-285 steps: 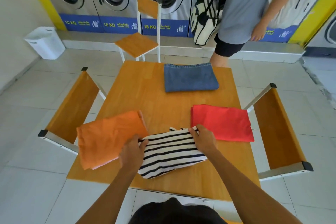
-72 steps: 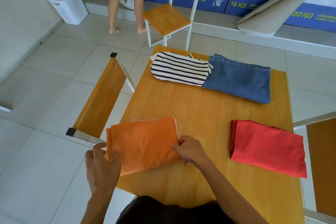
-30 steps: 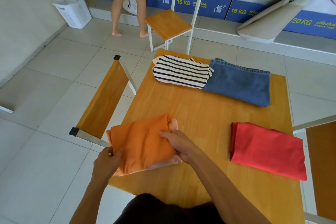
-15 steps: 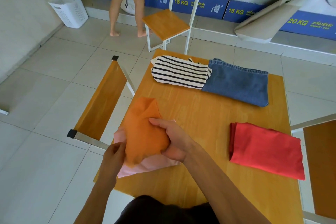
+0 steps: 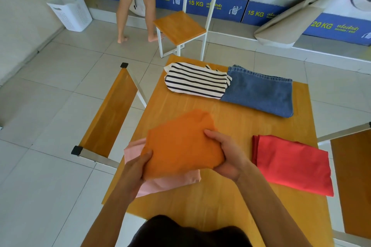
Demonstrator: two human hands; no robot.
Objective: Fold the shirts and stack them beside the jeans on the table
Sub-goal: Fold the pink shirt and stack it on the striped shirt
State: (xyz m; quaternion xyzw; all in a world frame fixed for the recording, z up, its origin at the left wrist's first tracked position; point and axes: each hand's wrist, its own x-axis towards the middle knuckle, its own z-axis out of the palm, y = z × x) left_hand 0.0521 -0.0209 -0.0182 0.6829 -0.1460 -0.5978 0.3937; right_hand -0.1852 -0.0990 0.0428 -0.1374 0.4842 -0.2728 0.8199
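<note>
Two hands lift one folded orange shirt (image 5: 180,144) above the near left part of the table (image 5: 230,202).

Soft and light cloth — it will sag and unfold easily, so hold both short edges, as now: left hand (image 5: 136,170) pinches the near left edge, right hand (image 5: 226,156) closes on the right edge. Orange outside, pale pink below. Striped shirt (image 5: 196,83) lies touching the jeans (image 5: 259,92); red shirt (image 5: 291,163) waits apart.

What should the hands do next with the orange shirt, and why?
Probably carry the orange shirt, gripped by the left hand and right hand, onto the striped shirt beside the jeans. It looks folded, and that's where the stack has started.
</note>
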